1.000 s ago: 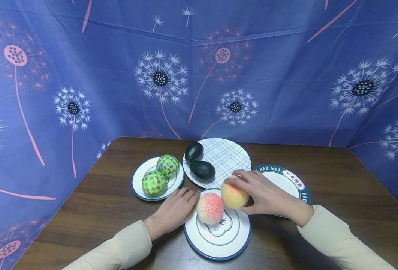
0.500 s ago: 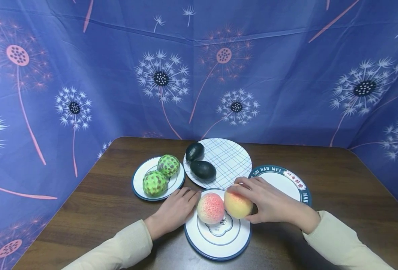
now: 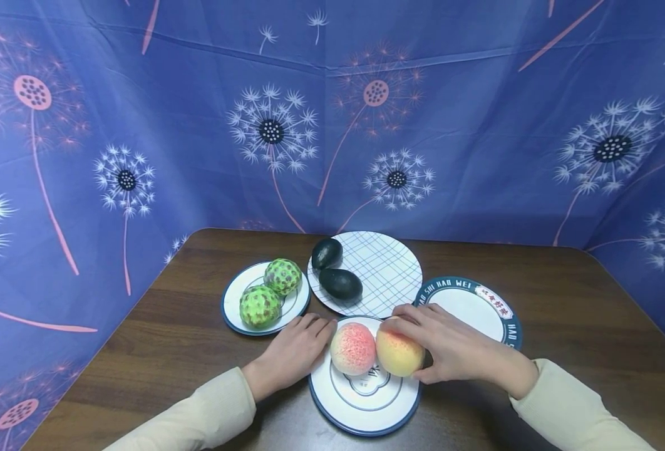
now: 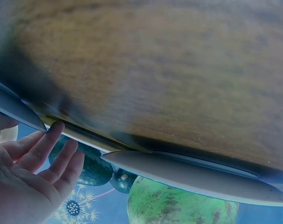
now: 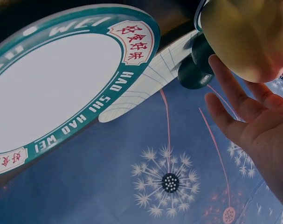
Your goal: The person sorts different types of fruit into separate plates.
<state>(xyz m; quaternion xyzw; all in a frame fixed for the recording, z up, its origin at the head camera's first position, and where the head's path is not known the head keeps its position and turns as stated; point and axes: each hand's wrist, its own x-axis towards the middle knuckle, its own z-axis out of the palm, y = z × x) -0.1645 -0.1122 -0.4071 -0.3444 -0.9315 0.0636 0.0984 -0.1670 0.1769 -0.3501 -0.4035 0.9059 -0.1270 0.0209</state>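
My right hand (image 3: 456,344) holds a yellow peach (image 3: 399,352) with a reddish blush, low over the right half of a blue-rimmed white plate (image 3: 366,416). The right wrist view shows the fingers (image 5: 232,91) bent around this peach (image 5: 248,37). Beside it, on the same plate, sits a pink-and-cream peach (image 3: 352,349); the two overlap slightly in the head view. My left hand (image 3: 295,354) rests at the plate's left rim, its fingertips right at the edge. From the left wrist, that hand (image 4: 34,182) appears with fingers extended and loosely spread; its thumb is mostly hidden.
At left, a smaller blue-rimmed plate (image 3: 232,307) bears two green, brown-spotted round fruits (image 3: 260,307). Behind, a white grid-patterned plate (image 3: 386,269) carries two dark green avocado-like fruits (image 3: 340,285). A teal-rimmed plate (image 3: 473,307) lies at right, partly behind the right hand. A blue dandelion-print cloth (image 3: 332,125) hangs behind the table.
My right hand has brought the yellow peach nearer to me and slightly to the right, lower over the plate beside the pink peach. The left hand stays at the rim.
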